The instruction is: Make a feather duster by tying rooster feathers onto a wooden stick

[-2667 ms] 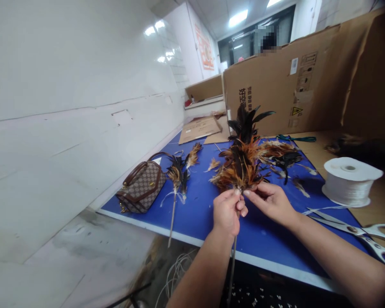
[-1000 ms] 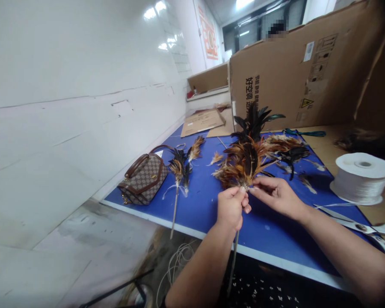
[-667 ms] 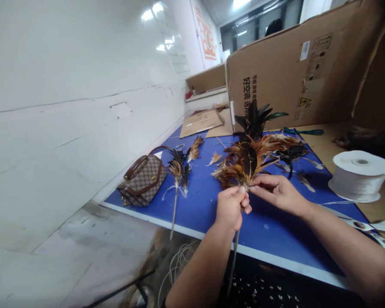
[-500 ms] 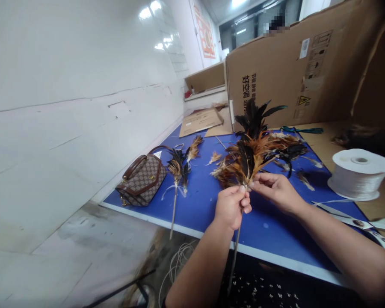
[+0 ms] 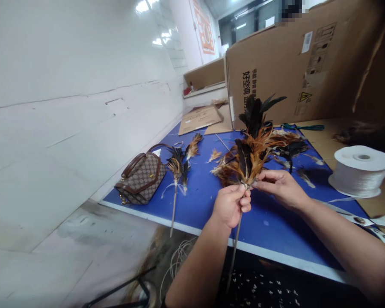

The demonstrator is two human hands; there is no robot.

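Observation:
My left hand (image 5: 231, 204) is closed around a thin stick (image 5: 235, 250) just under a bunch of brown and black feathers (image 5: 248, 160). The stick slants down past the table's front edge. Beside it, my right hand (image 5: 277, 188) pinches at the base of the feathers, thumb and forefinger together; what lies between the fingertips is too small to make out. More brown feathers (image 5: 223, 169) lie behind the bunch. To the left, a smaller feather duster (image 5: 176, 167) rests with its stick over the table edge.
A patterned handbag (image 5: 143, 177) stands at the table's left. On the right are a white spool of ribbon (image 5: 357, 173) and scissors (image 5: 361, 220). A large cardboard box (image 5: 276, 72) rises behind the blue table (image 5: 199, 214), with flat cardboard (image 5: 200, 119) at the far end.
The camera view has shifted slightly. My left hand keeps its hold on the stick, and my right hand has drawn a little to the right of the feathers' base.

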